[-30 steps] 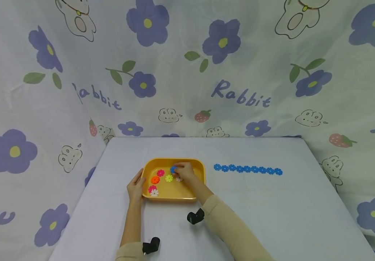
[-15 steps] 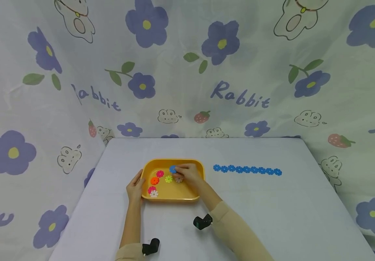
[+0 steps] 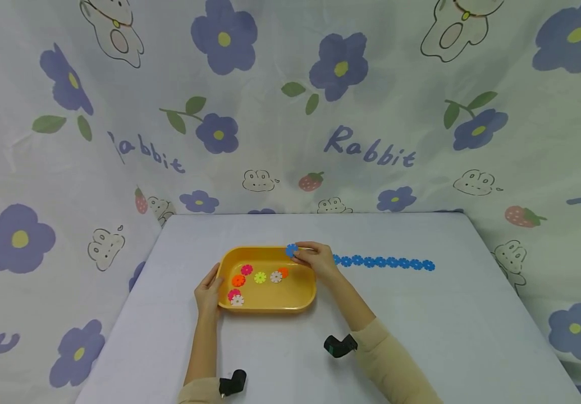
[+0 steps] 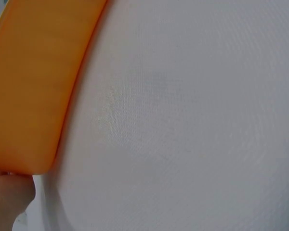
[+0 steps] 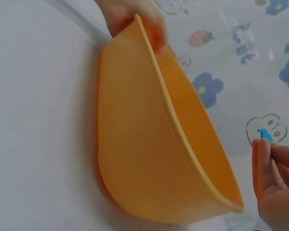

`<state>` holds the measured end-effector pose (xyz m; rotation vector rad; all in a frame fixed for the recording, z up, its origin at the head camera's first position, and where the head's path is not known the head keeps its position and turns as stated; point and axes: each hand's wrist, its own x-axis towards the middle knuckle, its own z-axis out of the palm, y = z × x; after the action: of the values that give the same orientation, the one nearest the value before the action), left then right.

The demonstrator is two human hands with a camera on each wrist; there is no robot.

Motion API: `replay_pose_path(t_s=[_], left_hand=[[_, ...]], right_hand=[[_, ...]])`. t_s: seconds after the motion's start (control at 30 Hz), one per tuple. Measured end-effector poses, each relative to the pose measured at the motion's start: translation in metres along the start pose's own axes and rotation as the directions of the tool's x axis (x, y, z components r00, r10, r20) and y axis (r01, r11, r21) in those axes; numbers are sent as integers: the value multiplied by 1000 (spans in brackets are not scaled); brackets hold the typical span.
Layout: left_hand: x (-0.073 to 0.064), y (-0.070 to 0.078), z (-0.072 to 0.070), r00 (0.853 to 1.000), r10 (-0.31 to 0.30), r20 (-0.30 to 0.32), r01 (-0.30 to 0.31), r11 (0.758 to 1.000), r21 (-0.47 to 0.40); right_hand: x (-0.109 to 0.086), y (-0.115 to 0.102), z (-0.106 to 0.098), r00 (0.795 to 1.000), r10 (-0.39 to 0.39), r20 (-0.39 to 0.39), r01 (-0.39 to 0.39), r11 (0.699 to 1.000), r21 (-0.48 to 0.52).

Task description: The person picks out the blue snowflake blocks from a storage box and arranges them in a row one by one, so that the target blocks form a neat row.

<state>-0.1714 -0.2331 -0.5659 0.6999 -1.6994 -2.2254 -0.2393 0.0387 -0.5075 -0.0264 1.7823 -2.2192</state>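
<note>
My right hand (image 3: 320,261) pinches a blue flower-shaped piece (image 3: 292,251) between thumb and fingertips, above the right back corner of a yellow tray (image 3: 270,308). In the right wrist view the blue piece (image 5: 266,135) pokes out past the fingertips, clear of the rim. My left hand (image 3: 207,293) grips the tray's left end; the right wrist view shows its thumb hooked over the rim. Inside the tray lie pink pieces (image 3: 247,270), orange ones (image 3: 238,280), a yellow-green one (image 3: 260,278) and white ones (image 3: 276,276). Some of them overlap.
A row of several blue flower pieces (image 3: 381,262) runs along the white table (image 3: 447,325) to the right of the tray; my right hand covers its left end. Printed cloth (image 3: 280,129) hangs behind and at both sides. Both wrists carry small black cameras (image 3: 341,345).
My right hand has lifted the blue piece from over the tray's middle and moved right to its back corner, uncovering the white and orange pieces. The left hand stays on the tray.
</note>
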Motion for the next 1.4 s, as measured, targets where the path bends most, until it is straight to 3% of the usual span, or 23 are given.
replay_pose_path(t_s=[0.4, 0.77, 0.97, 1.17, 1.4], left_hand=[[-1, -1, 0, 1000, 6, -5, -6, 1000, 24], [-3, 2, 1, 1000, -12, -15, 13, 999, 31], [-2, 2, 2, 1000, -11, -6, 11, 1000, 21], [-3, 1, 2, 1000, -16, -12, 16, 1000, -1], [-3, 2, 2, 1000, -18, -11, 18, 1000, -2]], right_hand=[[-20, -12, -72, 993, -117, -3, 117, 993, -25], [-45, -10, -169, 974, -158, -162, 163, 987, 15], [-58, -10, -215, 944, -164, -284, 190, 980, 65], [-75, -9, -250, 909, -178, -377, 211, 976, 47], [-85, -10, -287, 855, -81, -513, 121, 992, 45]])
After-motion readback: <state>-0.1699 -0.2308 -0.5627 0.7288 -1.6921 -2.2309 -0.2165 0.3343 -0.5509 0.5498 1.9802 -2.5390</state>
